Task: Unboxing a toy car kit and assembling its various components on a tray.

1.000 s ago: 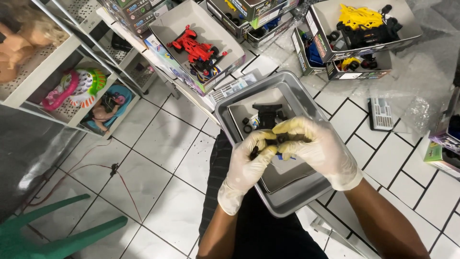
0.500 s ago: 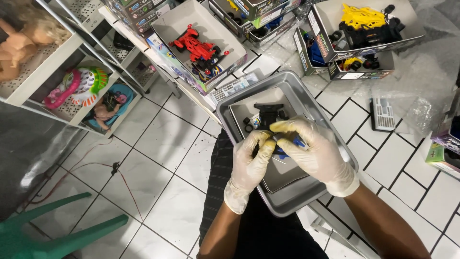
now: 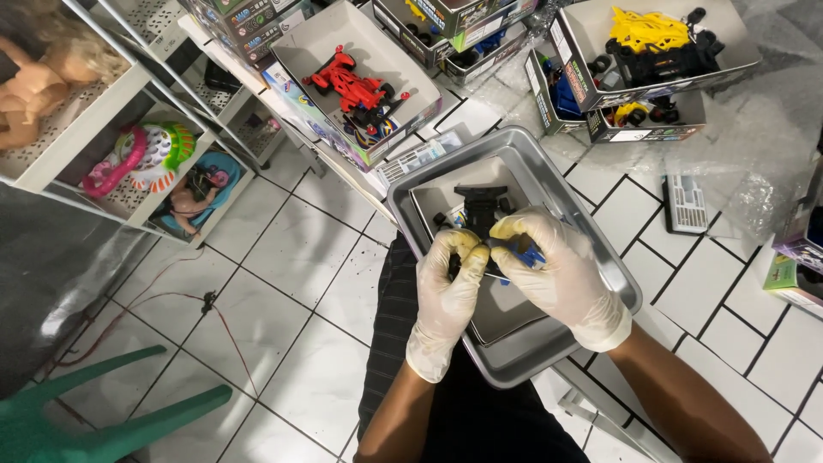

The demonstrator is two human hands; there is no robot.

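I count two gloved hands over one metal tray [image 3: 600, 257] resting on my lap. My left hand [image 3: 447, 296] and right hand [image 3: 561, 274] meet at the tray's middle, and the fingers [image 3: 514, 225] of both are curled tight together onto one small black toy car chassis [image 3: 482, 208] with a blue part [image 3: 525, 255] showing just under the right fingers. The chassis sticks out past the fingertips toward the tray's far corner; a few small dark wheels lie in the tray just left of the left fingers, too small for me to count. Inside the tray sits one flat lighter sheet below the hands. The tray rim stands close beyond the fingers on every side, with bare tray floor nearer my body. Farther out ahead of the fingers I see one open box with a red toy car [image 3: 356, 86] and one box with a yellow-and-black toy car [image 3: 656, 39]. Left of the hands lies open white tiled floor [image 3: 283, 283], with one green chair [image 3: 103, 420] well apart.
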